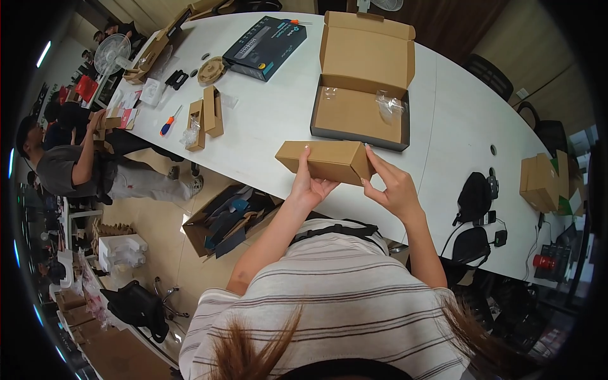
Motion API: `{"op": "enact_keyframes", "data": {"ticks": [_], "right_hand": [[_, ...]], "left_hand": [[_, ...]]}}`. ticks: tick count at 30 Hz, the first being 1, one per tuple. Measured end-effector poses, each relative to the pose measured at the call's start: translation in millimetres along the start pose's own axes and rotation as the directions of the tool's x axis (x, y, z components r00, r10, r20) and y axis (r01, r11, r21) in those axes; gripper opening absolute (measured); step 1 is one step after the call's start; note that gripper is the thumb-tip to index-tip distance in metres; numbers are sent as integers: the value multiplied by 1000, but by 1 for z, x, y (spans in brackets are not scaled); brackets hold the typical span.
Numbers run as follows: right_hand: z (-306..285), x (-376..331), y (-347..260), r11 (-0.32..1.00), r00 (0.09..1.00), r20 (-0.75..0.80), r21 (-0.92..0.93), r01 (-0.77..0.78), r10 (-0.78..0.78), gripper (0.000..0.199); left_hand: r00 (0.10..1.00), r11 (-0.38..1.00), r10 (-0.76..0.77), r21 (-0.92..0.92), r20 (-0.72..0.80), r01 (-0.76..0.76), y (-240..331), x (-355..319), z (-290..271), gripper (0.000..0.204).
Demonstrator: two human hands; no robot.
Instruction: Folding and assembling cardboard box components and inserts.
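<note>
I hold a small closed brown cardboard box (323, 159) just above the near edge of the white table (456, 126). My left hand (308, 185) grips it from below, fingers wrapped over its front face. My right hand (392, 183) pinches its right end, at the end flap. Directly behind it lies a larger open cardboard box (361, 114), lid tilted up, with a clear plastic bag (389, 104) inside.
A dark printed product box (265, 39), small cardboard inserts (206, 114), a screwdriver (170, 121) and a tape roll (211, 69) lie farther left. Brown boxes (543, 182) and black gear (475, 196) sit right. An open carton (228, 218) stands on the floor; another person (76, 166) sits at left.
</note>
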State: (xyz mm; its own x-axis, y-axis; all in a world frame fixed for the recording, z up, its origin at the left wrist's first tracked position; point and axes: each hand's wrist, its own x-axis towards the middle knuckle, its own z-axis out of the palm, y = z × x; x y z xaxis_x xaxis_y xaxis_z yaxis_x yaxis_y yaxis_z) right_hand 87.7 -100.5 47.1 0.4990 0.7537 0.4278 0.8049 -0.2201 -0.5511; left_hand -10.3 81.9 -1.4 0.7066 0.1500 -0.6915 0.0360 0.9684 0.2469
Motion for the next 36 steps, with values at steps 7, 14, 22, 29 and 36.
{"op": "enact_keyframes", "data": {"ticks": [7,14,22,29,36], "right_hand": [[4,2,0,996,998,52,-90,-16,21,77],[5,-2,2,991,988,90,-56,-121,126,80],[-11,-14,40,757,897,-21,545,-361,442,52],[-5,2,-16,826,912,-215,531,-190,349,35],[4,25,-75,998,951,-307,46,53,-36,48]], "left_hand": [[995,990,93,104,27,-95,0,7,-4,83],[985,973,172,161,-16,-167,9,12,-10,80],[701,572,669,432,247,-697,-2,-5,3,69],[235,-381,679,608,695,-697,-18,12,-6,45],[225,-235,754,573,617,-785,-30,62,-41,72]]}}
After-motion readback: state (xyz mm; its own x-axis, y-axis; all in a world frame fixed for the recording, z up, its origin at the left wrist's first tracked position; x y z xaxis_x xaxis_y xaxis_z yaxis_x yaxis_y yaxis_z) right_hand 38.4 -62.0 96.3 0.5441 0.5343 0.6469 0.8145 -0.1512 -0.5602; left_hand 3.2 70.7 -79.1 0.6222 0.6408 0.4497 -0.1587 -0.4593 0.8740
